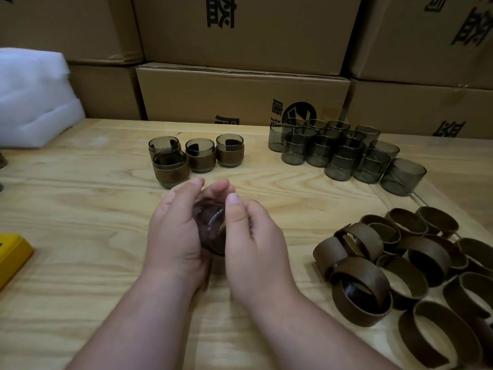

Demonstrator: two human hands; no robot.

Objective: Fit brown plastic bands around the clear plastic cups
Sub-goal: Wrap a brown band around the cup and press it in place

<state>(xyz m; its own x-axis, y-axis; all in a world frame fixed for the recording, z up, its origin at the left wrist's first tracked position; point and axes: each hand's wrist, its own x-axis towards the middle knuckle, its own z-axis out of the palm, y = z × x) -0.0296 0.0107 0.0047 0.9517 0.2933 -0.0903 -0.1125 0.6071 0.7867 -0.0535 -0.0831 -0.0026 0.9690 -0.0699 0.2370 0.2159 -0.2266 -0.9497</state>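
My left hand (174, 231) and my right hand (253, 239) cup a clear smoky cup (210, 228) between them above the middle of the wooden table (80, 209). Both hands curl round it, and a brown band seems to sit on its lower part, mostly hidden by my palms. Several finished cups with brown bands (200, 158) stand in a group behind my hands. A cluster of bare clear cups (341, 150) stands at the back right. A pile of loose brown bands (405, 265) lies at the right.
Stacked cardboard boxes (240, 94) form a wall along the table's far edge. White foam sheets (34, 100) sit at the back left. A yellow object (12, 252) lies at the left edge.
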